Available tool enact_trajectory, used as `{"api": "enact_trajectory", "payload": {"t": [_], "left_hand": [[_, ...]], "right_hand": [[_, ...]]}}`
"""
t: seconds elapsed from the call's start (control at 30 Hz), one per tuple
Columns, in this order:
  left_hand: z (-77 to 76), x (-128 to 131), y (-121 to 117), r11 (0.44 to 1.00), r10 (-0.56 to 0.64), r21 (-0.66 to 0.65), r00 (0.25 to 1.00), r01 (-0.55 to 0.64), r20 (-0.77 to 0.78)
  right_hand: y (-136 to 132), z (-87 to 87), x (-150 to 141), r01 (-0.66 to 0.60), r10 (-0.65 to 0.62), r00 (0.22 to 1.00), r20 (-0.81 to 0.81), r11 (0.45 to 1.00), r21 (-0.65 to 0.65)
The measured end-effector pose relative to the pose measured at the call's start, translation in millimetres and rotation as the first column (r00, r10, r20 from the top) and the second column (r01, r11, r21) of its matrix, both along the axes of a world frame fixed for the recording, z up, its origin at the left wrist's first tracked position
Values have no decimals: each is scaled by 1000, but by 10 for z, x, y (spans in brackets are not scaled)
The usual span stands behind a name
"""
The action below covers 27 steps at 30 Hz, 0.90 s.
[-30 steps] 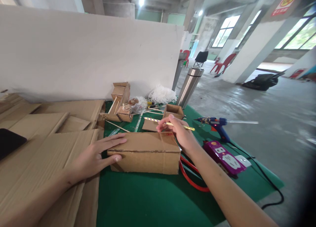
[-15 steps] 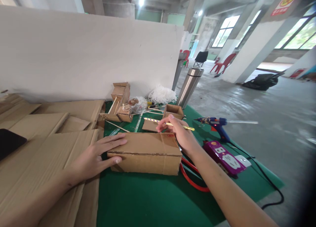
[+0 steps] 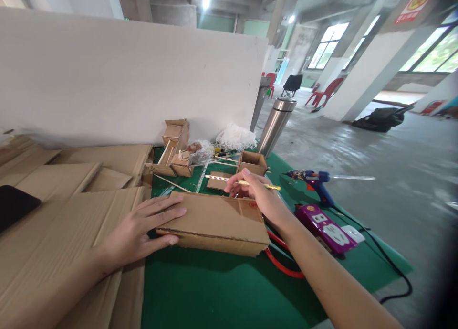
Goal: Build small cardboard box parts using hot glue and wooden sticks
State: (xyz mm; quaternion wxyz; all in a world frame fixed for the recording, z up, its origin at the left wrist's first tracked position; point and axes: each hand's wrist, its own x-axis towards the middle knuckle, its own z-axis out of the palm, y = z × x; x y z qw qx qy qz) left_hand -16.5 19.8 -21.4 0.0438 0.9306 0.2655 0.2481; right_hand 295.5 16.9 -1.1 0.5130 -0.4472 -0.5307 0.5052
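A closed cardboard box (image 3: 218,219) sits in front of me on the green table mat (image 3: 200,291), its top and front faces showing. My left hand (image 3: 148,224) grips its left end, fingers laid over the top and thumb against the front edge. In my right hand (image 3: 254,188) is a pencil (image 3: 218,178) with a spotted pattern, held crosswise above the box's far right corner. The lower fingers of that hand are behind the box, partly hidden. Just beyond the pencil lies a small flat cardboard piece (image 3: 216,182).
Cardboard sheets (image 3: 71,224) cover the left side. Behind stand a cardboard assembly (image 3: 175,145), an open small box (image 3: 252,162) and a steel flask (image 3: 277,126). On the right lie a blue glue gun (image 3: 317,178), a purple power strip (image 3: 325,228) and red-handled scissors (image 3: 282,267).
The box has turned and tilted slightly, its right end shifting right and toward me. Less of its front face shows. The pencil has moved a little left with my right hand.
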Motion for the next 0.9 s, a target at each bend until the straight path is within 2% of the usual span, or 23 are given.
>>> {"api": "enact_trajectory", "payload": {"t": [0.23, 0.6, 0.9], "left_hand": [[49, 18, -28, 996, -21, 90, 999, 16, 46], [-7, -9, -27, 999, 20, 44, 999, -21, 33], [3, -6, -31, 999, 1, 35, 999, -3, 34]], "right_hand": [[-28, 4, 25, -43, 43, 997, -69, 999, -8], [-34, 8, 33, -59, 59, 996, -72, 998, 5], [-32, -8, 38, -52, 52, 996, -79, 999, 6]]}}
